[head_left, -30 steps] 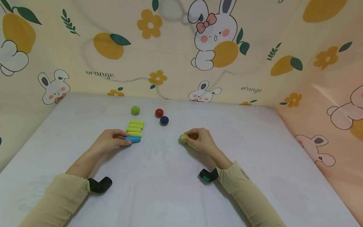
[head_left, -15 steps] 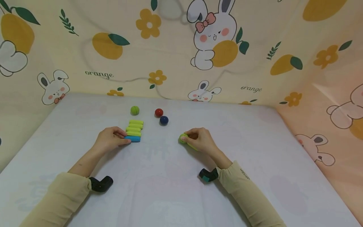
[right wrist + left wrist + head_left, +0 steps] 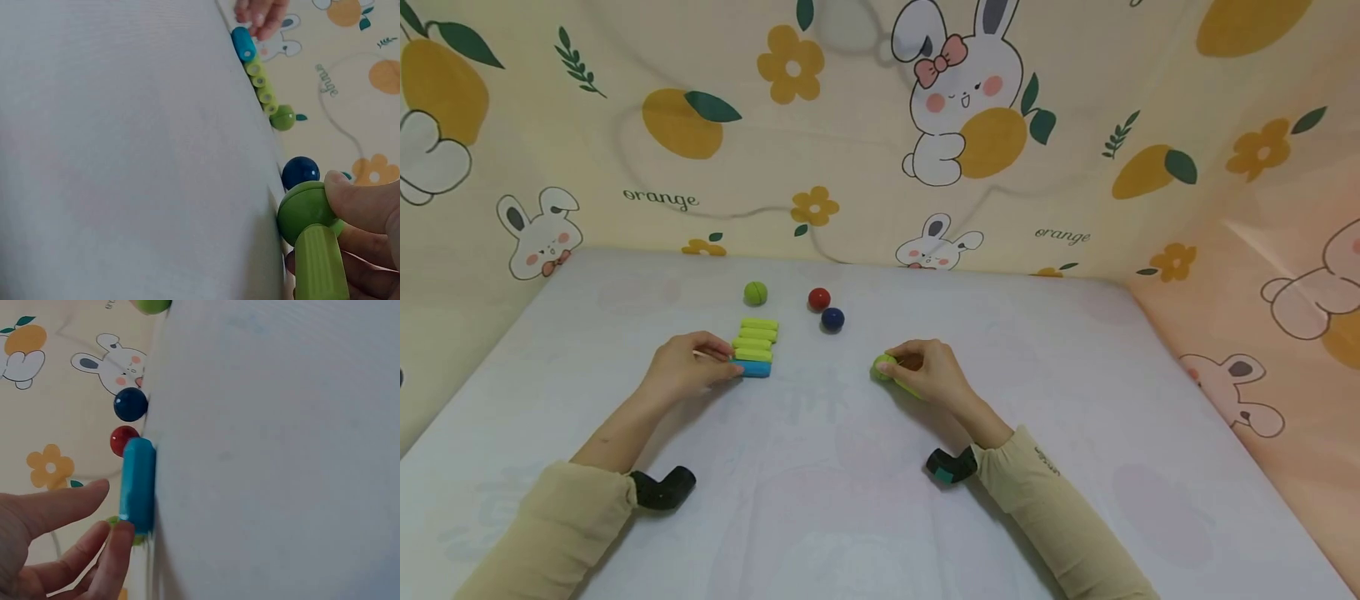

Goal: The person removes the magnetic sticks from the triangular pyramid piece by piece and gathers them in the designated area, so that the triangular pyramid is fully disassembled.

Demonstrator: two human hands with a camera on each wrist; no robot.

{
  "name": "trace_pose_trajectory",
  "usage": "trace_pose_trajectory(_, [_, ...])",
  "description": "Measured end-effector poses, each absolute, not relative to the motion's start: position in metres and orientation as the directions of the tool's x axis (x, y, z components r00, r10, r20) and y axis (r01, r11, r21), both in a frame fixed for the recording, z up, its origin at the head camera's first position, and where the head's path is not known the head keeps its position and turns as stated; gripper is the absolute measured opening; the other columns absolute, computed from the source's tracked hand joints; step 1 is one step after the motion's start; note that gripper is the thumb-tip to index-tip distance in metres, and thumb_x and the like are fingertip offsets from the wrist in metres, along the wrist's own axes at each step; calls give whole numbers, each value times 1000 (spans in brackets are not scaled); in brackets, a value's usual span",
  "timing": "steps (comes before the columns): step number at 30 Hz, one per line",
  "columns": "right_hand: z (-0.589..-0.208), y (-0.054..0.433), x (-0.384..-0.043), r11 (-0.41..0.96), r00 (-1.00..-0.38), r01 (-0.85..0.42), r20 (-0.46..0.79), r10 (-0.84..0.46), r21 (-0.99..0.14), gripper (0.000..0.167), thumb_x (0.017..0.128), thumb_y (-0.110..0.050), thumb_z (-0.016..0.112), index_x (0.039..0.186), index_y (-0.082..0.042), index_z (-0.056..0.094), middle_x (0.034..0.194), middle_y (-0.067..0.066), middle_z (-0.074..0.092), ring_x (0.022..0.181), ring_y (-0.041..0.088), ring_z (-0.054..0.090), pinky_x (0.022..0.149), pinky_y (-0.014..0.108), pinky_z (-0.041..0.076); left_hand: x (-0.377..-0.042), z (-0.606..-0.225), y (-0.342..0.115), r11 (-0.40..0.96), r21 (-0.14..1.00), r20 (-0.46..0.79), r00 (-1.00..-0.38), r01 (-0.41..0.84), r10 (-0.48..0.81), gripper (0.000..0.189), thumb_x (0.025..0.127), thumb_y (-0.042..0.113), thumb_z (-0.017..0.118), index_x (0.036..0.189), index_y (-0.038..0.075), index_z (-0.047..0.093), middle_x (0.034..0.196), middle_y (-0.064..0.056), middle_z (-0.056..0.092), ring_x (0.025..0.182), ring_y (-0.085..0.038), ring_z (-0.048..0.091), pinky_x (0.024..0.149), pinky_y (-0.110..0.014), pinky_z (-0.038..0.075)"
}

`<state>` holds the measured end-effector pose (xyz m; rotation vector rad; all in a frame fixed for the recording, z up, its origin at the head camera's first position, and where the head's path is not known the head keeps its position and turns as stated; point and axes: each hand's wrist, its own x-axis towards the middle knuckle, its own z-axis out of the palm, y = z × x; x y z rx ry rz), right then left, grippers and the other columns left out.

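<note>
My left hand [image 3: 685,367] is at the left end of a blue rod [image 3: 757,369], fingertips touching it. In the left wrist view one finger rests on the end of that blue rod [image 3: 139,484], while another digit stands apart from it. Beyond the blue rod, several yellow-green rods [image 3: 754,343] lie side by side in a row. My right hand [image 3: 936,371] pinches a green ball [image 3: 880,367] between thumb and fingers. A ridged yellow-green rod [image 3: 320,265] meets this ball in the right wrist view, apparently joined to it; the hand partly covers the rod in the head view.
Behind the row sits another green ball [image 3: 756,292]. A red ball [image 3: 819,299] and a dark blue ball [image 3: 832,319] lie close together to its right. A patterned cloth [image 3: 850,150] rises along the back and sides of the white tabletop [image 3: 820,500].
The blue rod has straightened slightly and lies closer along the yellow-green row. My left hand has shifted a little to the left. The right hand keeps its hold on the green ball.
</note>
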<state>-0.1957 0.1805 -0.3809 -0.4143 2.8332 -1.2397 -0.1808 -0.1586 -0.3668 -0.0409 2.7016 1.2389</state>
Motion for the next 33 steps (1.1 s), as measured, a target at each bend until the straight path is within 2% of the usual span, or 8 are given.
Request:
trace_pose_trajectory(8, [-381, 180, -193, 635, -959, -250, 95, -268, -731, 31, 83, -23, 75, 105, -1, 72, 95, 11, 72, 80, 19, 67, 69, 28, 53, -185, -357, -142, 596, 802, -96, -993, -35, 71, 39, 84, 25, 73, 111, -1, 64, 104, -15, 67, 88, -20, 60, 73, -25, 44])
trace_pose_trajectory(20, [-378, 182, -190, 648, -950, -251, 53, -309, -719, 32, 85, -22, 74, 113, -8, 70, 104, 10, 71, 87, 21, 67, 77, 33, 54, -192, -357, -118, 588, 808, -131, -985, -42, 110, 35, 86, 26, 71, 110, 1, 65, 101, -12, 68, 87, -20, 58, 74, -25, 44])
trace_pose_trajectory(27, [-382, 196, -188, 627, -920, -316, 70, -385, -712, 50, 85, -19, 73, 131, -5, 58, 114, 15, 69, 98, 25, 67, 85, 35, 54, -195, -357, -106, 543, 839, -124, -980, -20, 157, 35, 84, 22, 73, 109, -1, 66, 94, -10, 68, 74, -11, 63, 71, -23, 46])
trace_pose_trajectory(33, [-379, 211, -184, 634, -914, -318, 49, -404, -705, 63, 80, -17, 78, 137, -6, 52, 115, 12, 69, 101, 25, 66, 89, 38, 52, -196, -357, -97, 533, 844, -165, -971, -48, 174, 34, 84, 23, 73, 110, 1, 65, 93, -8, 68, 77, -17, 65, 68, -23, 46])
